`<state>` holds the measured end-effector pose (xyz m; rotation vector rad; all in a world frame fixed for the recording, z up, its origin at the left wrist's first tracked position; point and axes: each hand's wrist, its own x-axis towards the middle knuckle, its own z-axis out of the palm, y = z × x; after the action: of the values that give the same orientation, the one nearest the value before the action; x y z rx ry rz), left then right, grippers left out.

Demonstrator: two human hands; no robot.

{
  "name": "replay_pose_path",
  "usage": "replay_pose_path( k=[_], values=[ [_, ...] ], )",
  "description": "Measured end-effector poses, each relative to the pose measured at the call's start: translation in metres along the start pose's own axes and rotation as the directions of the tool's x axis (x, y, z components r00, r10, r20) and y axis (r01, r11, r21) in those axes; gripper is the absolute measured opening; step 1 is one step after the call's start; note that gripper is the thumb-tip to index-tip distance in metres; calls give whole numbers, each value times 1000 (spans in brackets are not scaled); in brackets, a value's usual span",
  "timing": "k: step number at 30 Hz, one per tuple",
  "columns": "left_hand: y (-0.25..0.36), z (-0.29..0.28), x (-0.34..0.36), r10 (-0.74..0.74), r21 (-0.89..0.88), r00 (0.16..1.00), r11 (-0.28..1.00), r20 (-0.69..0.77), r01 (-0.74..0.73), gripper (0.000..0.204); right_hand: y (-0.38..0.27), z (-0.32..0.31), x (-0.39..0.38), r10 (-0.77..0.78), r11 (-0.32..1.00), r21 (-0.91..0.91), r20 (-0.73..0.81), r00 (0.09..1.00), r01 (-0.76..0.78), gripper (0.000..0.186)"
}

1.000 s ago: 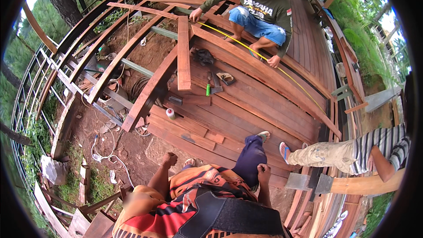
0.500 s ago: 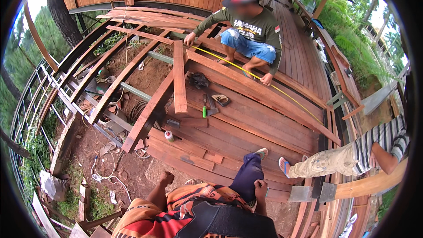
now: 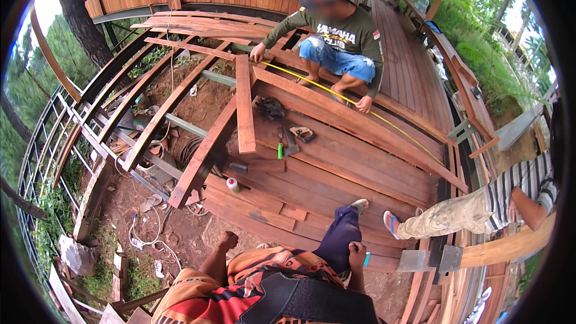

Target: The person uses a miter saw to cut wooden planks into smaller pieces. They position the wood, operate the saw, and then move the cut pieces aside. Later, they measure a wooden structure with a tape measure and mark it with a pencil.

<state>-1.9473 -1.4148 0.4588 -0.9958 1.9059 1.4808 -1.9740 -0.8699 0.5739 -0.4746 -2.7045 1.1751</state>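
My left hand (image 3: 228,241) is curled closed above the dirt, beside my leg, with nothing visible in it. My right hand (image 3: 358,253) is closed too, near my knee; a small light-blue item (image 3: 366,258) shows at its edge, too little of it to name. Beyond me, a squatting co-worker stretches a yellow tape measure (image 3: 396,125) along a long wooden beam (image 3: 336,119), one hand (image 3: 257,53) near the tape's left end and the other (image 3: 364,104) pressing on it farther right. Both my hands are well apart from the tape.
A short plank (image 3: 245,105) lies across the beams. On the decking (image 3: 372,171) are a white bottle (image 3: 232,185), a green-handled tool (image 3: 280,151) and a black bag (image 3: 272,108). Open joists (image 3: 174,93) span dirt at left. Another person in striped sleeves stands at right, near a wooden post (image 3: 510,246).
My view has shifted slightly. More of the light-blue item shows beside my right hand. The co-worker's hands and the tape stay in place.
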Motion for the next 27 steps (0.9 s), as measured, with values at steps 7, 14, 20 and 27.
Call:
replay_pose_path(
  k=[7,14,20,27],
  values=[
    [2,-1,-7,-14,-25,1000,1000,14,14,18,-2,0,0,-17,1000,15,-9,1000,17,18],
    [-3,-8,-9,-16,-59,1000,998,24,17,17,-1,7,-5,-26,1000,7,-15,1000,26,18],
    [-4,-7,16,12,-142,996,990,85,0,16,6,8,-11,17,994,109,-46,999,-12,17],
    [-8,-19,12,54,-38,944,998,325,-44,12,5,13,-17,74,996,-47,-96,993,-79,18]
  ],
)
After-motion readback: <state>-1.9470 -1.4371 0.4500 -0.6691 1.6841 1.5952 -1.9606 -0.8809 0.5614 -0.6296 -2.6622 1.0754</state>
